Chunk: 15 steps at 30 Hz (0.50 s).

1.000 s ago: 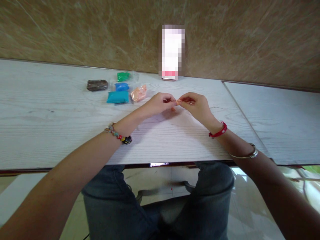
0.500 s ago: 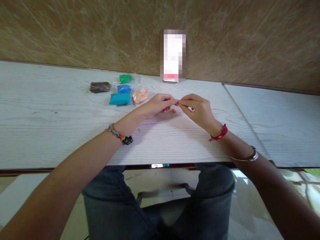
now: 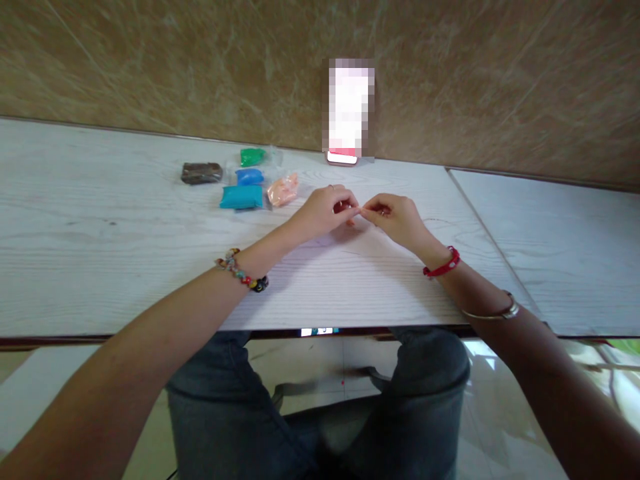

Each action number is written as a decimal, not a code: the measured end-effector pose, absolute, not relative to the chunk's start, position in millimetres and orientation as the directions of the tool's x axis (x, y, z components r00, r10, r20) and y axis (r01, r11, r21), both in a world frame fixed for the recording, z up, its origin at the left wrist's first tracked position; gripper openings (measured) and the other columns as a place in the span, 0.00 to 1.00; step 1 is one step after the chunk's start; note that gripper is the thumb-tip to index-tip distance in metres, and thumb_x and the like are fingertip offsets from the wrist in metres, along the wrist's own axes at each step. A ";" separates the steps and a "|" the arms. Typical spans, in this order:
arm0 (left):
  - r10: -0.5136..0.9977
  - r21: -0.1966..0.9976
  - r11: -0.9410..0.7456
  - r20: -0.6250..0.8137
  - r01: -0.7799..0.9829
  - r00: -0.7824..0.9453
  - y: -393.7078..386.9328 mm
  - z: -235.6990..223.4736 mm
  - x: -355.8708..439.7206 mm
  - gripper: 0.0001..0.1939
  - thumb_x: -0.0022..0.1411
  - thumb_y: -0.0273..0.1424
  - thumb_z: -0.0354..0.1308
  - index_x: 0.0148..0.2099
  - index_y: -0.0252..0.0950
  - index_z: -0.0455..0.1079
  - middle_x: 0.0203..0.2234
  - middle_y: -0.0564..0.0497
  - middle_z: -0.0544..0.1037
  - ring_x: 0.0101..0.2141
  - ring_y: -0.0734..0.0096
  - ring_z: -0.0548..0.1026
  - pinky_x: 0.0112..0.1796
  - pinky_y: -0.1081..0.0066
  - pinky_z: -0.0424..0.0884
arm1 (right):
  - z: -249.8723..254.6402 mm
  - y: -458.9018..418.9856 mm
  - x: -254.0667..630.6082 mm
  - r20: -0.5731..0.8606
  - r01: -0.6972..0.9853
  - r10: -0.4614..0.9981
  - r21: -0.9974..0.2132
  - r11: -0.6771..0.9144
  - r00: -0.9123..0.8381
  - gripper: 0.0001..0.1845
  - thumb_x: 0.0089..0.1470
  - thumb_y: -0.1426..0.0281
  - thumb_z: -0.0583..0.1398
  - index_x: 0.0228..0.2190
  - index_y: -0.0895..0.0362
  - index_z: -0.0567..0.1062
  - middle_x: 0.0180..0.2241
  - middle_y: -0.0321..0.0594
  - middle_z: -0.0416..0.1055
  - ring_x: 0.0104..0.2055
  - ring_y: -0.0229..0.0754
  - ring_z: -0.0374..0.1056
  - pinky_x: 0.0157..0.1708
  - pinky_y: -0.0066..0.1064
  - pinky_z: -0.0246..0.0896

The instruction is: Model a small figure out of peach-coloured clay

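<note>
My left hand (image 3: 333, 205) and my right hand (image 3: 393, 215) meet fingertip to fingertip above the white table (image 3: 320, 293). Both are closed in a pinch on a small piece of orange-peach modelling clay (image 3: 360, 210), which the fingertips almost wholly cover. Another small orange clay bit (image 3: 351, 223) lies on the tabletop just below the fingers. Left of my left hand is a clear packet of peach clay (image 3: 283, 190).
Further left lie a turquoise packet (image 3: 241, 197), a blue packet (image 3: 249, 177), a green packet (image 3: 253, 157) and a brown packet (image 3: 201, 173). A phone (image 3: 343, 159) with a blurred-out screen leans against the brown marbled wall (image 3: 200, 67). A seam crosses the table at right.
Both hands keep pinching at the same spot, with small shifts of the fingers. The clay between them showed more plainly before. The whole view has shifted slightly.
</note>
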<state>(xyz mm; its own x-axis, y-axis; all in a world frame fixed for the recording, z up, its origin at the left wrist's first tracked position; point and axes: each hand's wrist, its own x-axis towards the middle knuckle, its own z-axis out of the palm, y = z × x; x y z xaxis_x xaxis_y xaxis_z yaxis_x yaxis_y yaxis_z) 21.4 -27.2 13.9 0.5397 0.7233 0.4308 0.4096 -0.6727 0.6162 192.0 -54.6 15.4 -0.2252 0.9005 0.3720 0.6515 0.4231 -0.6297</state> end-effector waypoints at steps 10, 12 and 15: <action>0.615 0.392 -0.787 0.563 0.477 0.552 -25.9 11.9 18.3 0.07 0.57 0.30 0.54 0.29 0.33 0.69 0.24 0.53 0.68 0.28 0.76 0.66 0.30 0.73 0.60 | 11.5 -51.7 195.3 0.374 0.576 0.893 -0.684 0.447 -0.249 0.09 0.46 0.67 0.60 0.29 0.60 0.75 0.27 0.39 0.73 0.26 0.34 0.64 0.27 0.27 0.58; 0.596 0.334 -0.794 0.597 0.509 0.537 -28.4 11.8 18.1 0.07 0.59 0.30 0.52 0.31 0.33 0.69 0.27 0.51 0.69 0.30 0.74 0.67 0.31 0.73 0.60 | 10.1 -51.6 195.1 0.386 0.554 0.896 -0.707 0.439 -0.217 0.10 0.46 0.66 0.60 0.29 0.60 0.75 0.27 0.39 0.73 0.26 0.34 0.64 0.27 0.28 0.58; 0.610 0.293 -0.771 0.595 0.566 0.523 -33.1 11.5 19.1 0.09 0.61 0.32 0.49 0.34 0.34 0.69 0.30 0.50 0.70 0.32 0.73 0.68 0.32 0.72 0.60 | 10.1 -54.3 192.9 0.429 0.574 0.888 -0.690 0.441 -0.167 0.09 0.46 0.66 0.60 0.26 0.60 0.76 0.24 0.38 0.73 0.24 0.34 0.63 0.25 0.28 0.58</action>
<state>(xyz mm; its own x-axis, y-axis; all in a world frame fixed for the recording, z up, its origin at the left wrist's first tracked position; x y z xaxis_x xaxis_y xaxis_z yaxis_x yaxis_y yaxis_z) 19.1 -33.1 11.5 0.5233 0.6099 0.5951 0.5658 -0.7709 0.2926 192.9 -54.3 10.1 -0.1672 0.8878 0.4288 0.5737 0.4414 -0.6900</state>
